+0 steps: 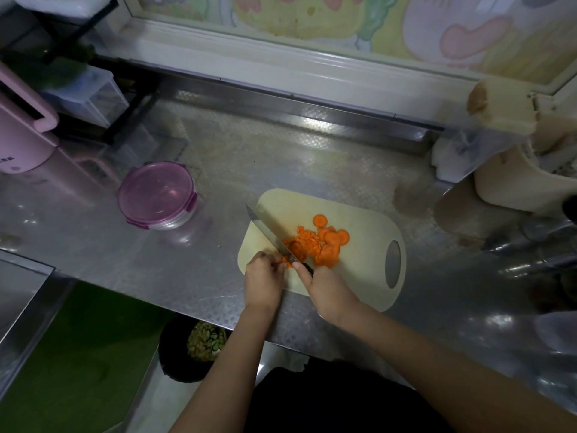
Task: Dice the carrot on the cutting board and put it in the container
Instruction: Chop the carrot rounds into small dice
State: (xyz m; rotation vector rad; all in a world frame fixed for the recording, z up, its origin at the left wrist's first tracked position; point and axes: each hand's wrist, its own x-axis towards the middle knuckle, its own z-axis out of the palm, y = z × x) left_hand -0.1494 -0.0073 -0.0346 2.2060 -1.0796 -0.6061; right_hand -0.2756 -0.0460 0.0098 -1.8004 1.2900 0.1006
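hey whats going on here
A person is chopping carrot on the cutting board. The right hand grips the knife, blade down among the slices, while the left hand steadies a piece beside it. Much of the carrot lies as round slices, not yet diced. The container sits to the left on the counter with its purple lid on.

the cutting board point(359, 276) is set on the counter point(125, 245), with the carrot pieces point(315, 242) heaped at its middle. the knife point(268, 232) is laid across their left side. the container point(157, 195) is placed well to the board's left. the left hand point(263, 281) and right hand point(327, 292) are held at the board's near edge.
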